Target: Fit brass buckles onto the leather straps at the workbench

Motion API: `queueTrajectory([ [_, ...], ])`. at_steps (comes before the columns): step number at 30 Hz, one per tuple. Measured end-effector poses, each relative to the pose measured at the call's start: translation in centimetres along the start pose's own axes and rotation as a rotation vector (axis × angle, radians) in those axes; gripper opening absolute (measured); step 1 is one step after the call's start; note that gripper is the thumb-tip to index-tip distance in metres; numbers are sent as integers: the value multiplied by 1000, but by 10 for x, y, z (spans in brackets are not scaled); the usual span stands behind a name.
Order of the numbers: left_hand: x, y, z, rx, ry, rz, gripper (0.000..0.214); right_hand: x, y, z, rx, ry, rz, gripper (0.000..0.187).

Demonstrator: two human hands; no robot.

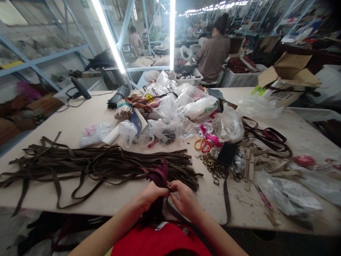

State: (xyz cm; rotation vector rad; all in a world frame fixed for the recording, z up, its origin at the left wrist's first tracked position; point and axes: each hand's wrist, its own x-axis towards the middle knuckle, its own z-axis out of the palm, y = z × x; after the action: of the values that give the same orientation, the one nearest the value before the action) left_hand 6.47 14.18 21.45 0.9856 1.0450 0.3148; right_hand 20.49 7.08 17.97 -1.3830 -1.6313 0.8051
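Observation:
My left hand [151,195] and my right hand [185,201] meet above the table's front edge, both gripping a maroon leather strap [159,176]. A small metal buckle [169,187] sits between my fingers, partly hidden by them. The strap's lower length hangs down toward my red shirt. Just beyond my hands lies a long bundle of dark brown leather straps [80,167], its ends almost reaching my hands. To the right is a heap of metal rings and buckles [213,169], near orange-and-red-handled scissors [202,145].
The cream worktable [80,113] holds a mound of plastic bags [165,113] at its centre and an open cardboard box [287,74] at the far right. Beyond the table, a seated co-worker [211,57] works at another station, among metal shelving.

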Motion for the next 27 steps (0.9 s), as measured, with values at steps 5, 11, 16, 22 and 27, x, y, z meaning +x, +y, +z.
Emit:
queueTrajectory([
  [5, -3, 5, 4, -89, 37, -3, 21, 1, 0, 0, -5, -1, -14, 23],
  [11, -7, 12, 5, -124, 27, -48, 19, -1, 8, 4, -98, 63, -11, 14],
  [16, -6, 12, 4, -124, 86, -99, 22, -2, 7, -2, -153, 78, 30, 10],
  [22, -4, 9, 2, -139, 48, -71, 25, -1, -6, -2, -117, 36, 78, 18],
  [27, -5, 10, 6, -216, 100, -9, 34, 0, -9, 11, -219, 89, 191, 31],
])
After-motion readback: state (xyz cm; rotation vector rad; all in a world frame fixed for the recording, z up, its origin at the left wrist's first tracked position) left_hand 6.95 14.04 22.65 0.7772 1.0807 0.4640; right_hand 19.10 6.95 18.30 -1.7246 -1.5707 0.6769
